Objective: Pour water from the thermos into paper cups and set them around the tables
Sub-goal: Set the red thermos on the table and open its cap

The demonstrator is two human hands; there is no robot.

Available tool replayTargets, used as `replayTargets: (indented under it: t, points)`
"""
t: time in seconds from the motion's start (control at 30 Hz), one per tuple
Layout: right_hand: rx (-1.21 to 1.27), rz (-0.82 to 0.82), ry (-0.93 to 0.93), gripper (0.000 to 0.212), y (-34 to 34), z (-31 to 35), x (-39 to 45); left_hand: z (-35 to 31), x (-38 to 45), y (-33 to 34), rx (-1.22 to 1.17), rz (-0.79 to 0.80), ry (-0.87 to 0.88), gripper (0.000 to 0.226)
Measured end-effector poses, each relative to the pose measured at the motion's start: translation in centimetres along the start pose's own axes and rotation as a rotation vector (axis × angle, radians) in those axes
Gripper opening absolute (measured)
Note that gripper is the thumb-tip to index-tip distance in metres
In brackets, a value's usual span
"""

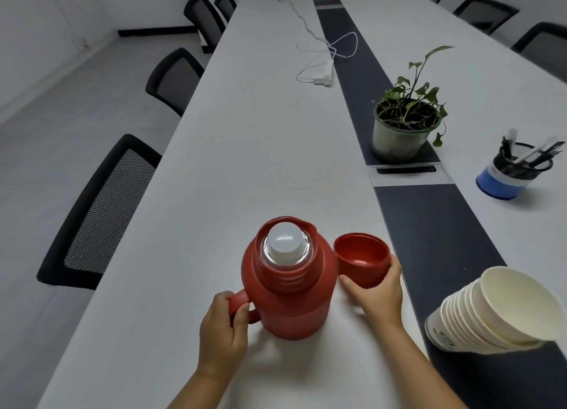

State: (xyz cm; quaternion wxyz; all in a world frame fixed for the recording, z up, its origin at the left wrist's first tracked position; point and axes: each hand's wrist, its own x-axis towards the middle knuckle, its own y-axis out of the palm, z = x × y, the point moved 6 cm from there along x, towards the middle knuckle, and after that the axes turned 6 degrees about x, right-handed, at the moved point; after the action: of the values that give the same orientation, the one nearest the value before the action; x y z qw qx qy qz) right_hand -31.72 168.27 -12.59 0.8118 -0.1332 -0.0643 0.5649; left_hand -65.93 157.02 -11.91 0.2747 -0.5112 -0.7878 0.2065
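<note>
Thermos uncapped, cups waiting.
Left hand (222, 326) grips handle of red thermos (288, 289), upright on white table (245, 151); right hand (379, 295) holds its red cap (362, 260) beside it. Paper-cup stack (491, 310) at right; print unreadable.

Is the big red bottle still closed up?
Partly. The red outer cap is off, held by the right hand beside the thermos, but the white stopper still sits in its mouth.
</note>
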Motion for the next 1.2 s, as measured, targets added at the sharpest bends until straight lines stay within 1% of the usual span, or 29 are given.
replayTargets:
  t: [0.07, 0.13, 0.2, 0.27, 0.37, 0.4, 0.47, 0.5, 0.53, 0.6, 0.63, 0.67, 0.7, 0.73, 0.8, 0.83, 0.87, 0.97, 1.03, 1.13, 1.2]
  points:
    - [-0.059, 0.010, 0.012, 0.123, 0.3, -0.2, -0.3, -0.1, 0.2, -0.1, 0.024, -0.014, 0.022, 0.007]
    - [-0.100, -0.024, 0.015, 0.127, 0.5, -0.4, -0.2, -0.3, 0.2, 0.2, 0.008, -0.008, 0.034, 0.006]
    - [-0.147, -0.062, 0.036, 0.129, 0.8, -0.6, 0.4, -0.2, 0.2, 0.4, 0.008, -0.007, 0.037, 0.007]
    - [-0.205, -0.051, 0.061, 0.129, 1.3, -0.9, 1.0, 0.0, 0.3, 0.6, 0.020, -0.015, 0.046, 0.009]
    - [-0.190, -0.013, 0.091, 0.117, 1.6, -1.3, 1.4, 0.5, 0.7, 1.0, 0.026, 0.004, 0.054, 0.017]
    - [-0.141, -0.013, 0.114, 0.110, 1.4, -1.1, 1.1, 0.5, 0.7, 1.2, 0.028, 0.008, 0.049, 0.019]
    - [-0.021, -0.048, 0.103, 0.088, 0.6, 1.1, -0.1, 0.4, 0.8, 1.5, 0.037, 0.005, 0.045, 0.018]
    - [0.033, -0.063, 0.039, 0.074, 0.0, 3.6, -0.9, 0.3, 0.8, 1.5, 0.033, -0.001, 0.051, 0.017]
    - [0.080, -0.054, -0.074, 0.058, -0.5, 6.9, -1.6, 0.2, 0.9, 1.6, 0.023, -0.002, 0.056, 0.015]
    - [0.122, 0.045, -0.383, 0.029, -1.0, 14.9, -3.3, 0.3, 1.0, 2.1, 0.011, 0.016, 0.046, 0.014]
    - [0.069, 0.106, -0.556, 0.021, -0.5, 18.8, -4.4, 0.4, 1.1, 2.1, 0.010, 0.015, 0.047, 0.013]
    - [-0.038, 0.152, -0.714, 0.022, 0.4, 22.0, -5.3, 0.5, 1.1, 2.2, 0.015, 0.010, 0.054, 0.014]
    - [-0.208, 0.183, -0.830, 0.028, 1.8, 23.9, -5.7, 0.4, 1.2, 2.4, 0.019, 0.007, 0.061, 0.014]
    - [-0.429, 0.181, -0.903, 0.037, 3.4, 24.9, -5.7, 0.3, 1.3, 2.7, 0.023, 0.009, 0.061, 0.015]
    - [-0.835, 0.167, -0.911, 0.058, 6.1, 24.7, -4.9, 0.1, 1.5, 3.4, 0.018, 0.024, 0.048, 0.017]
    - [-0.951, 0.191, -0.896, 0.064, 6.9, 24.2, -4.6, 0.1, 1.7, 3.6, 0.011, 0.031, 0.044, 0.017]
    - [-0.994, 0.212, -0.908, 0.066, 7.3, 23.7, -4.3, 0.0, 1.8, 3.8, 0.008, 0.034, 0.050, 0.017]
    - [-0.960, 0.235, -0.999, 0.061, 7.4, 23.3, -3.6, -0.2, 2.0, 4.1, 0.000, 0.039, 0.064, 0.017]
    - [-0.856, 0.191, -1.015, 0.055, 7.2, 22.9, -3.3, -0.1, 1.9, 4.6, -0.013, 0.047, 0.059, 0.019]
    - [-0.644, 0.143, -0.872, 0.047, 6.2, 21.7, -2.9, -0.6, 2.3, 5.2, -0.011, 0.057, 0.057, 0.022]
    - [-0.557, 0.141, -0.795, 0.045, 5.6, 21.1, -2.6, -0.8, 2.4, 5.3, -0.027, 0.064, 0.061, 0.023]
